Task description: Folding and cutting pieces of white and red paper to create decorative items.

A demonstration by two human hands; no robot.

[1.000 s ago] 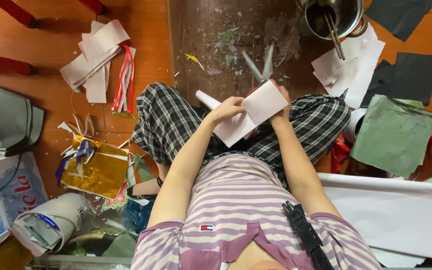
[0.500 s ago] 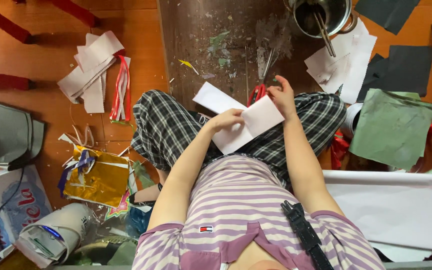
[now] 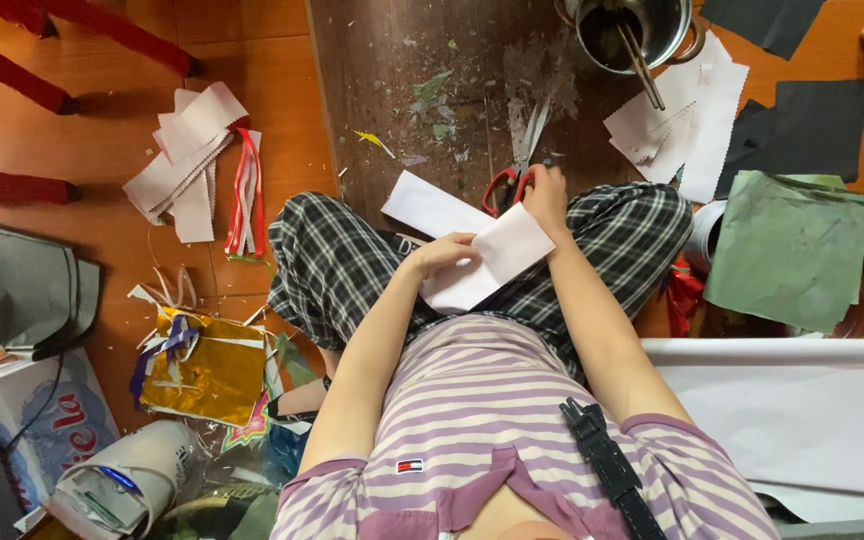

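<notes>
White paper (image 3: 487, 255) lies folded on the person's lap, over the checked trousers (image 3: 342, 270), just below the near edge of the dark wooden board (image 3: 432, 80). The left hand (image 3: 444, 252) rests on top of the paper, fingers curled down and pressing it flat. The right hand (image 3: 545, 192) is past the paper's far corner, at the near edge of the board, with fingers closed around the red handles of the scissors (image 3: 514, 165). The scissor blades point away up the board, which is dotted with small paper scraps. At the far edge of the board stands a metal pot (image 3: 632, 35) with sticks poking out. Beside the pot, to the right, lie white sheets with zigzag edges (image 3: 687, 125), then dark sheets (image 3: 802, 125) and a green sheet (image 3: 787, 250) on the orange floor. A big white sheet (image 3: 802, 410) lies near the person's right arm. On the left side of the floor is a pile of white strips (image 3: 187, 160) with red ribbon (image 3: 245, 200), and nearer the person a shiny gold wrapper (image 3: 202, 375).
</notes>
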